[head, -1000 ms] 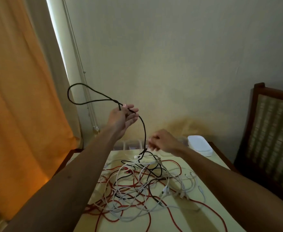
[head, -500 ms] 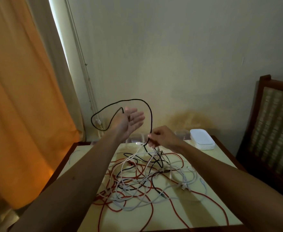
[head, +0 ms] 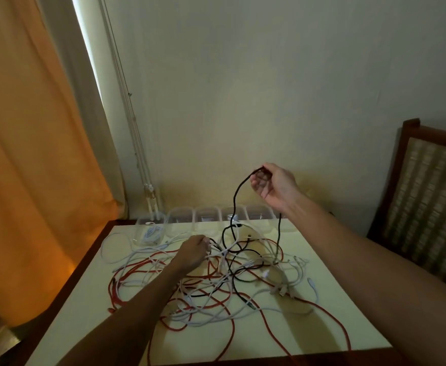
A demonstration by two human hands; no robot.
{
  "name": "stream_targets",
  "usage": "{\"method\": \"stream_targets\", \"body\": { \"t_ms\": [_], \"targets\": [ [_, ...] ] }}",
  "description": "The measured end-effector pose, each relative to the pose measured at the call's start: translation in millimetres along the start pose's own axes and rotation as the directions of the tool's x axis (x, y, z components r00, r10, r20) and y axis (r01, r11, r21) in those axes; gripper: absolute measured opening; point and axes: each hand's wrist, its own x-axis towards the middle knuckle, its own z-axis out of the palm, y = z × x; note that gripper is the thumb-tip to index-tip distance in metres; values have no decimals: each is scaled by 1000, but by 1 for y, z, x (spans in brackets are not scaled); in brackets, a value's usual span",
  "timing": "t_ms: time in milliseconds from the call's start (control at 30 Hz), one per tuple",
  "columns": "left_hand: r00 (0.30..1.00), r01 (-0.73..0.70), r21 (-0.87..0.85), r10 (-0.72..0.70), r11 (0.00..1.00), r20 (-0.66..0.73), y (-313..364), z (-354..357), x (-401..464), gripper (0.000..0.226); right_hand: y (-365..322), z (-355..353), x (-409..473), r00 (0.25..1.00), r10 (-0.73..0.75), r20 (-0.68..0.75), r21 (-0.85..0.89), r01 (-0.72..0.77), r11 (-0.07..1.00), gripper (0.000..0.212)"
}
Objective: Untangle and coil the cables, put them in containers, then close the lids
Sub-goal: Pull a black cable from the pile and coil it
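A tangle of red, white and black cables (head: 224, 281) lies spread over the pale table (head: 322, 326). My right hand (head: 274, 184) is raised above the far side of the table and grips a loop of the black cable (head: 236, 196), which hangs down into the tangle. My left hand (head: 194, 250) is down on the pile, its fingers curled among the white and black strands. A row of clear containers (head: 207, 217) stands along the far edge; the leftmost container (head: 149, 231) holds a coiled white cable.
An orange curtain (head: 32, 154) hangs at the left beside the table. A wooden chair with a woven back (head: 427, 191) stands at the right. The wall is close behind the containers.
My left hand has let go of the black cable and dropped onto the pile. My right hand has risen from the table, holding the black cable up. The view has tilted down.
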Motion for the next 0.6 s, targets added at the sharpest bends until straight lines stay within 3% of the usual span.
{"method": "stream_targets", "body": {
  "t_ms": [67, 167, 267, 433, 467, 600],
  "targets": [
    [995, 36, -113, -47, 993, -93, 5, -3, 2, 32, 5, -2, 1, 998, 39, 41, 44, -40, 998, 27],
    [985, -25, -129, 3, 991, -171, 21, -5, 3, 35, 8, -3, 4, 992, 51, 112, 230, -76, 970, 28],
    [996, -72, -181, 60, 981, -72, 39, 0, 1, 37, 11, -2, 10, 987, 16, 161, 339, -71, 938, 27],
    [998, -56, -227, 57, 972, -4, 54, 7, -2, 35, 27, 0, 9, 984, 19, 176, 299, -72, 951, 34],
    [998, -62, -209, 62, 976, -6, 55, 7, -3, 32, 29, -1, 8, 983, 23, 180, 302, -78, 950, 35],
    [993, -76, 142, 88, 987, -81, 46, 11, 3, 26, 26, -6, 6, 979, 19, 201, 329, -86, 940, 36]
  ]
}}
